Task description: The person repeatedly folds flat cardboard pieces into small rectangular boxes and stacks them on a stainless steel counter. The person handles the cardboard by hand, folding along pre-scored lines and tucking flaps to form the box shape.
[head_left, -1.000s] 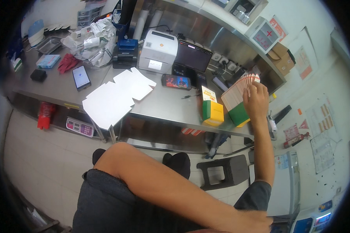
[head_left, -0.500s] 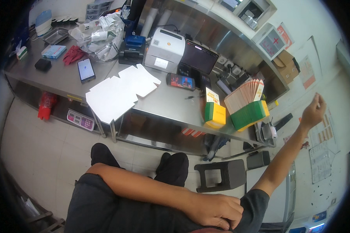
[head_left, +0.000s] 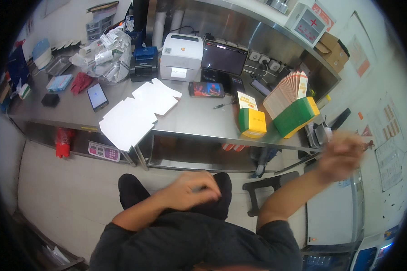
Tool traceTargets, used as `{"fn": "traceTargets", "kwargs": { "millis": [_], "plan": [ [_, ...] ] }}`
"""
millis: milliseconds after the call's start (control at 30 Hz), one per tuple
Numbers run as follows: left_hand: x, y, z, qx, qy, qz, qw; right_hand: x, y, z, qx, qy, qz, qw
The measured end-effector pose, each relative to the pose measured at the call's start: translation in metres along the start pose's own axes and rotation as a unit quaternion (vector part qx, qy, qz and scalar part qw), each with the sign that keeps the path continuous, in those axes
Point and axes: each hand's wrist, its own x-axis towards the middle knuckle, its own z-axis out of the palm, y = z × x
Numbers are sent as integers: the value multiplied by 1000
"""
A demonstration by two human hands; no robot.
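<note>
My left hand [head_left: 192, 192] is in front of my body, over my legs. Its fingers are curled in together, with nothing seen in them. Lifted at the right is my right hand [head_left: 343, 156], out past the table's right end and smeared by motion, so its fingers cannot be made out. Both hands are apart from the table. Closest to the left hand on the tabletop lies a flat white die-cut box sheet [head_left: 131, 118], overhanging the front edge. Near the right hand stands a green and yellow box [head_left: 295, 118] packed with upright folded cartons [head_left: 285, 90].
A smaller yellow-green box [head_left: 252, 123] stands beside it. Behind are a white label printer [head_left: 181, 56], a black printer [head_left: 144, 65], a tablet screen [head_left: 224, 57] and a phone [head_left: 206, 89]. Another phone [head_left: 97, 97] lies left. A dark stool [head_left: 255, 192] stands below the steel table [head_left: 199, 126].
My left hand has come away from my right upper arm, moving left and up over my legs. My right hand has come down and inward. The view has shifted a little.
</note>
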Motion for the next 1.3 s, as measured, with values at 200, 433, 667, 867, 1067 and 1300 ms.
{"fn": "traceTargets", "kwargs": {
  "millis": [200,433,667,867,1067,1300],
  "plan": [
    [-58,-19,-98,486,300,-81,817,-184,183,152,-322,-347,363,803],
    [-79,-31,-141,628,270,-229,693,-257,196,204,-183,-438,461,750],
    [-82,-17,-163,598,237,-252,723,-240,208,209,-240,-369,431,788],
    [-78,-10,-174,555,250,-250,752,-256,235,195,-251,-362,461,770],
    [-71,-5,-170,569,238,-250,746,-316,278,163,-349,-360,553,665],
    [-62,-19,-155,632,258,-232,693,-374,302,165,-419,-481,576,510]
  ]
}}
